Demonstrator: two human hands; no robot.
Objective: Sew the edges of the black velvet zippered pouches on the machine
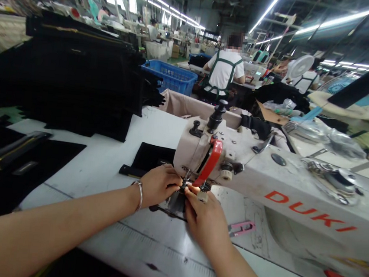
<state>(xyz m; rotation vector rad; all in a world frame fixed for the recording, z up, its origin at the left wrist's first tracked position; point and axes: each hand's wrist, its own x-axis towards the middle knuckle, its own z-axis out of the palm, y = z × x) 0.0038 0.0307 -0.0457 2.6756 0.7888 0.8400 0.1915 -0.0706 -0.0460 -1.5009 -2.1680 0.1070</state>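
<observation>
My left hand [159,186] and my right hand [205,216] meet at the needle area of a white sewing machine [249,171] marked DUKI. Both have fingertips pinched together close to the presser foot [184,184]. Between them is the edge of a black fabric piece [150,155], which lies on the machine bed and runs behind my left hand. Its small pinched part is mostly hidden by my fingers. A red lever-like guard [211,162] comes down just above my right fingertips. Pink-handled thread snips [241,228] lie on the bed to the right of my right hand.
A tall stack of black fabric pieces [79,76] stands at the left. Nearer lies a black piece with a gold zipper [22,162]. Behind the machine are a cloth-lined bin [200,105] and a blue basket [173,78]. A co-worker [225,70] sits farther back.
</observation>
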